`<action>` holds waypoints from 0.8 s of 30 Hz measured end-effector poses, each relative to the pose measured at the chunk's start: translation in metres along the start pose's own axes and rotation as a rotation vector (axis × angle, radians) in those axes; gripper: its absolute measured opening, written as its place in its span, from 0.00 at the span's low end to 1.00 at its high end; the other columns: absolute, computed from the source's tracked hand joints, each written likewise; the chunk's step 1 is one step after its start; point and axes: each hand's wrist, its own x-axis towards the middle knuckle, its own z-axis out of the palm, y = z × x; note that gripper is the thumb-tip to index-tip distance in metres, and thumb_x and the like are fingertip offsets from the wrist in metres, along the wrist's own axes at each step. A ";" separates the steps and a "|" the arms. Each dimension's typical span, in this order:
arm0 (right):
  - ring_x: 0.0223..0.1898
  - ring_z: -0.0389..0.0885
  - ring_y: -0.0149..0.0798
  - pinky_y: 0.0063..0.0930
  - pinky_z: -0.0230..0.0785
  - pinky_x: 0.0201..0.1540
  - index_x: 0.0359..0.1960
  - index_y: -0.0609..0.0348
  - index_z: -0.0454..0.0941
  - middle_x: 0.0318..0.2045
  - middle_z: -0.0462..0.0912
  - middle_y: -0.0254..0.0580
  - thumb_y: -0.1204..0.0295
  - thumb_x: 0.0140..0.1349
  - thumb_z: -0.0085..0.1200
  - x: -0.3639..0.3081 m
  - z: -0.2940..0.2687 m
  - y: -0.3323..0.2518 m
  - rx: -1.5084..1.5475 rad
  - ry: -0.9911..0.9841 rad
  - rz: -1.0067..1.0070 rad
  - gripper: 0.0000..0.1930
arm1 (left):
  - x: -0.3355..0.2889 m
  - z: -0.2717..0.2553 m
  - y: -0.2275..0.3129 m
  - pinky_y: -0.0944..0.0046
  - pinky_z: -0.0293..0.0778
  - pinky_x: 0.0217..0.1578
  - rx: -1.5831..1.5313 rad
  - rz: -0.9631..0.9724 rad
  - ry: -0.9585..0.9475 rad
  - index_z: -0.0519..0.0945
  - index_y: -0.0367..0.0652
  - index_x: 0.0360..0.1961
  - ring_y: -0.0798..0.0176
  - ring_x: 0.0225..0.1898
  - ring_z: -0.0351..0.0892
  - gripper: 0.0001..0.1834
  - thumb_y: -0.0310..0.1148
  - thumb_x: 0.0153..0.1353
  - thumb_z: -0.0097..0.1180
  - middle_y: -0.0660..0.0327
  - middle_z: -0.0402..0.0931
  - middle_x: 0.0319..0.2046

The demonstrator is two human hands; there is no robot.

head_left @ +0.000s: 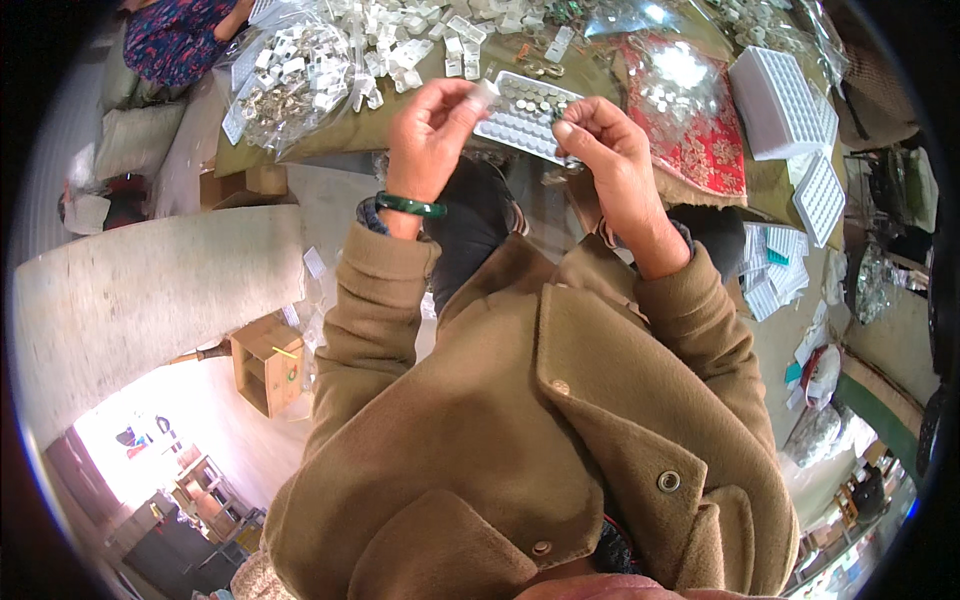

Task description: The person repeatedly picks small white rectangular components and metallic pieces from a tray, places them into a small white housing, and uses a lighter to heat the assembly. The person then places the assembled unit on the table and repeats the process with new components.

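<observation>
A white tray with round cells (522,138) lies at the table's near edge, between my hands. Several small silvery discs (527,104) sit in its far rows. Beside its left end my left hand (428,130), with a dark green bangle (410,206) on the wrist, pinches a small whitish translucent piece (486,92). Over the tray's right end, the thumb and fingers of my right hand (612,150) are pressed together. Whatever they hold, if anything, is too small to make out.
Loose white plastic pieces (405,50) and a filled clear bag (295,85) cover the table's far left. To the right are a red patterned cloth (715,150) with a clear bag on it and a stack of white trays (772,105). A person's patterned sleeve (175,40) shows far left.
</observation>
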 end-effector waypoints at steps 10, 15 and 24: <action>0.33 0.74 0.21 0.17 0.67 0.37 0.37 0.63 0.80 0.30 0.80 0.28 0.74 0.64 0.59 -0.021 0.000 -0.017 -0.040 -0.077 0.024 0.05 | -0.040 0.035 0.030 0.69 0.77 0.46 -0.434 -0.196 -0.156 0.77 0.35 0.50 0.71 0.42 0.79 0.14 0.23 0.63 0.59 0.62 0.80 0.42; 0.33 0.75 0.22 0.18 0.67 0.39 0.36 0.61 0.80 0.29 0.80 0.28 0.73 0.64 0.58 -0.023 0.001 -0.013 0.172 -0.054 0.095 0.05 | -0.048 0.052 0.017 0.61 0.76 0.51 -0.763 -0.284 -0.138 0.74 0.37 0.54 0.65 0.47 0.79 0.17 0.27 0.65 0.59 0.59 0.78 0.47; 0.32 0.78 0.26 0.20 0.69 0.39 0.37 0.63 0.81 0.30 0.82 0.33 0.74 0.64 0.57 -0.025 0.001 0.002 0.268 0.011 0.147 0.05 | -0.053 0.071 0.011 0.66 0.81 0.44 -0.534 -0.187 0.134 0.78 0.33 0.50 0.67 0.40 0.82 0.15 0.24 0.63 0.62 0.59 0.81 0.42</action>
